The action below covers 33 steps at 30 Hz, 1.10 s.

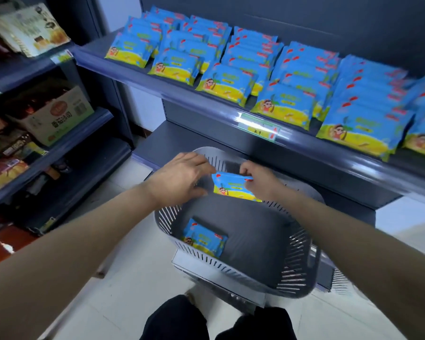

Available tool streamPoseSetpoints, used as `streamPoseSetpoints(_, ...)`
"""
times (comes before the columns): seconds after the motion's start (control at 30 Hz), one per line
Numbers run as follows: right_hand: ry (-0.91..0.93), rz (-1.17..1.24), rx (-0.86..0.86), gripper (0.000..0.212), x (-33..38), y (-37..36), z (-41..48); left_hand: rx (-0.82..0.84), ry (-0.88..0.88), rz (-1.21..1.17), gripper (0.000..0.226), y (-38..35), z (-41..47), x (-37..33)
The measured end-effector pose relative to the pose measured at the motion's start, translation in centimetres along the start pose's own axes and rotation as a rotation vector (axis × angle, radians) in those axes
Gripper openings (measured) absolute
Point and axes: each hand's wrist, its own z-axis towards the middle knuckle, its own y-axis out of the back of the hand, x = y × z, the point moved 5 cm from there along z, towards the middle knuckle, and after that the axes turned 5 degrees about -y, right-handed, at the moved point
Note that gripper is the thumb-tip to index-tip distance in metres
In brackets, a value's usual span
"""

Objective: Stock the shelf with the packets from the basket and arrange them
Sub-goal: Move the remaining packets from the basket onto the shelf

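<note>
Over the far half of the basket (302, 261), a blue and yellow packet (231, 188) hangs in the air, pinched along its top edge near the two o'clock corner by the curled fingers of the right hand (257, 182). The left hand (182, 177) sits at the packet's nine o'clock, fingers spread and fairly straight, tips at the ten o'clock corner; motion blur hides whether they really touch. A grip that small on a slick wrapper is the weak spot: the packet could swing or slip and drop back into the basket, or its sealed edge could crumple. A second packet (204, 238) lies against the basket's seven o'clock wall and could easily be missed there. From twelve to two o'clock the shelf (206, 105) carries overlapping rows of packets (231, 77) that reach almost to its lip, so pushing one more in carelessly could nudge a front packet over the edge, perhaps near the price label (258, 130).
</note>
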Motion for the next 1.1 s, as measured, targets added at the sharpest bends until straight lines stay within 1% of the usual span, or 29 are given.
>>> streamPoseSetpoints(0.1, 0.027, 0.009, -0.042, 0.026, 0.5, 3.6, -1.4, 0.040, 0.024, -0.019, 0.051, 0.4, 1.2, -0.4)
streamPoseSetpoints(0.23, 0.070, -0.050, -0.132, 0.024, 0.5, 7.1, -3.1, 0.163, 0.034, 0.000, 0.053, -1.6, 2.3, -0.5)
streamPoseSetpoints(0.33, 0.096, -0.049, -0.226, 0.022, 0.2, 8.4, -4.3, 0.314, 0.039, 0.024, 0.056, -5.5, 2.2, 0.0)
streamPoseSetpoints(0.43, 0.096, -0.011, -0.289, 0.022, 0.0, 8.7, -5.6, 0.463, 0.056, -0.005, 0.057, -10.0, 1.5, 0.7)
streamPoseSetpoints(0.53, 0.107, 0.022, -0.327, 0.022, -0.4, 8.5, -6.4, 0.554, 0.068, -0.017, 0.059, -13.6, 1.2, 1.7)
streamPoseSetpoints(0.63, 0.089, 0.072, -0.340, 0.022, -1.2, 7.8, -6.7, 0.676, 0.130, -0.063, 0.061, -16.8, 0.8, 2.7)
streamPoseSetpoints(0.77, 0.043, 0.116, -0.342, 0.023, -2.4, 6.4, -7.1, 0.883, 0.293, -0.221, 0.068, -20.8, -0.3, 3.8)
streamPoseSetpoints(0.93, 0.005, 0.140, -0.325, 0.027, -3.3, 5.0, -6.4, 0.988, 0.338, -0.356, 0.071, -22.9, -1.0, 4.6)
streamPoseSetpoints(1.03, -0.018, 0.151, -0.306, 0.026, -3.6, 4.2, -5.9, 1.055, 0.339, -0.358, 0.078, -23.4, -1.3, 4.6)
streamPoseSetpoints(1.1, -0.023, 0.161, -0.299, 0.026, -3.6, 3.8, -5.6, 1.066, 0.341, -0.330, 0.083, -23.7, -1.4, 4.6)
